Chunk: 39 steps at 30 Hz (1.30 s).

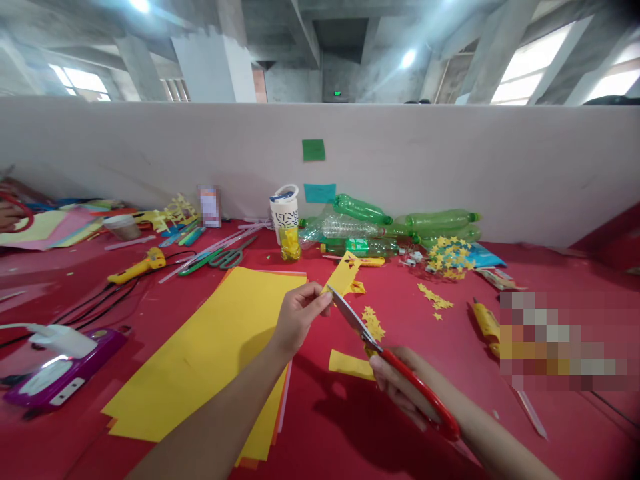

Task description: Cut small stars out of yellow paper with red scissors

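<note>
My left hand (301, 313) pinches a strip of yellow paper (342, 275) between thumb and fingertips, above the table. The strip's far end has jagged cut edges. In my right hand (400, 380) are red-handled scissors (415, 383), their blades pointing at the strip close to my left thumb. Whether the blades touch the paper I cannot tell. Below the scissors lies another yellow paper strip (350, 365), and a small heap of yellow paper stars (373, 323) sits beyond the blades. A stack of large yellow sheets (200, 353) lies under and left of my left forearm.
Green and clear plastic bottles (363, 208) lie along the partition, beside a white patterned cup (284, 217). More paper stars (450, 257) are at the right. Yellow glue guns (137, 267) with cables and a purple power strip (65, 370) rest on the table. Another person's hand (10, 215) shows far left.
</note>
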Each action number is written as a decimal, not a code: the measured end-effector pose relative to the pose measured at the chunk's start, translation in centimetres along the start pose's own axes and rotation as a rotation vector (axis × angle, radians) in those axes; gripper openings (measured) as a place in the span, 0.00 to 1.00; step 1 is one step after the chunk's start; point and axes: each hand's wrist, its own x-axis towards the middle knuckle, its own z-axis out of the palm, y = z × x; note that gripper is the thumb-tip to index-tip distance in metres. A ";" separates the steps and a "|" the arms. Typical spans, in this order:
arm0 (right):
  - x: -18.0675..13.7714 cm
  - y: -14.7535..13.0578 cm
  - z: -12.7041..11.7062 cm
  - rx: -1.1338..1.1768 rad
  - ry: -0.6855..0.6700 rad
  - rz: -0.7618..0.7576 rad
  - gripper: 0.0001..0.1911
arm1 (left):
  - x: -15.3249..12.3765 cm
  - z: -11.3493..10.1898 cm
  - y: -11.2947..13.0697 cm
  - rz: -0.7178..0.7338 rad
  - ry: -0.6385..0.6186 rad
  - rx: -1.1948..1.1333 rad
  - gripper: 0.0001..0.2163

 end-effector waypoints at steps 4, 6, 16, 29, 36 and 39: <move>-0.3 -0.6 0.2 -0.007 0.022 0.009 0.22 | 0.0 0.0 0.0 -0.005 -0.010 -0.032 0.10; -0.3 -0.8 0.3 -0.016 0.029 0.007 0.22 | 0.0 0.0 0.0 -0.002 -0.009 -0.043 0.10; -0.2 -0.7 -0.1 -0.064 0.029 -0.015 0.22 | 0.1 0.0 -0.2 -0.014 0.027 -0.124 0.08; 0.2 -0.2 0.4 -0.007 0.080 0.011 0.24 | 0.5 -0.2 -0.2 -0.025 0.132 -0.240 0.07; 0.3 -0.2 0.6 -0.012 0.092 0.037 0.25 | 0.4 0.2 -0.2 -0.056 0.114 -0.266 0.02; 0.3 -0.1 0.3 -0.006 0.054 0.012 0.24 | 0.5 0.2 -0.1 -0.027 0.122 -0.230 0.04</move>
